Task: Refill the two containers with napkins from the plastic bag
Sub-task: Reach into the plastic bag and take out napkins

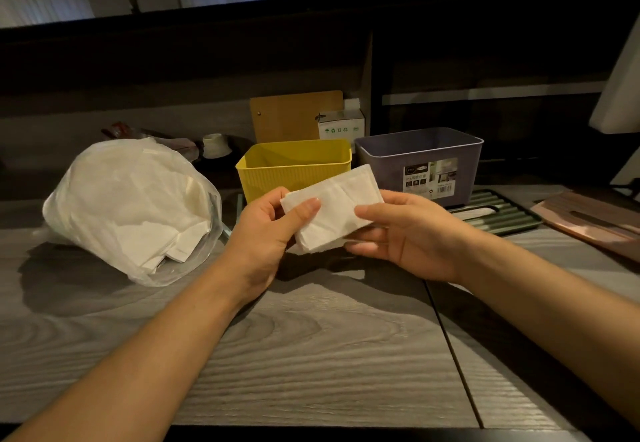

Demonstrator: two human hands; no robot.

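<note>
A small stack of white napkins [337, 204] hangs above the grey wooden table [311, 355], held between both hands. My left hand [266, 233] pinches its left end with the thumb on top. My right hand [405, 233] grips its right end, thumb over the top and fingers underneath. Just behind the stack stands the yellow container [294, 168], which looks empty inside. The purple container [422, 161], with a label on its front, stands to the right of the yellow one. On the table's left lies the clear plastic bag [128, 206], full of white napkins, its opening toward me.
A ribbed dark mat [498, 214] lies under the purple container, with a brown board [588, 220] to its right. Behind the containers lean a wooden board [294, 116] and a small white box [341, 126]. A white cup [214, 145] sits behind the bag.
</note>
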